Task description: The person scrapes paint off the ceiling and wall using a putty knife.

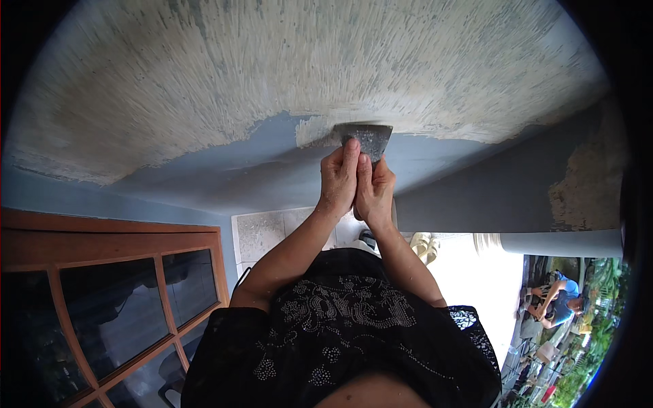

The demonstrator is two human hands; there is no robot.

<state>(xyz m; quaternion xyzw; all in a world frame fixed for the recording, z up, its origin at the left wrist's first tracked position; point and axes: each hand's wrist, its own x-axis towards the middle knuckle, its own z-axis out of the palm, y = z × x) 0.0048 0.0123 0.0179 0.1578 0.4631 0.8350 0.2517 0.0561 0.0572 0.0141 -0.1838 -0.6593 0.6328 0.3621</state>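
Observation:
Both of my hands grip one scraper with a broad metal blade [371,138], which is speckled with pale dust. My left hand [337,176] wraps it from the left, thumb lying along the blade. On the right side my right hand [376,188] closes around it, its thumb beside the other. Most of the handle is hidden by the hands. The blade's edge meets the wall at the border between grey-blue paint [245,176] and a rough, pale stripped area [285,66]. Fine pale flakes cling to my hands and forearms.
A wood-framed glass window or door [115,306] stands at the left. Below lie floor tiles [260,229] and a pair of light sandals [426,247]. A grey-blue side wall [479,188] with a stripped patch is at the right. A person in blue [561,298] sits outside near plants.

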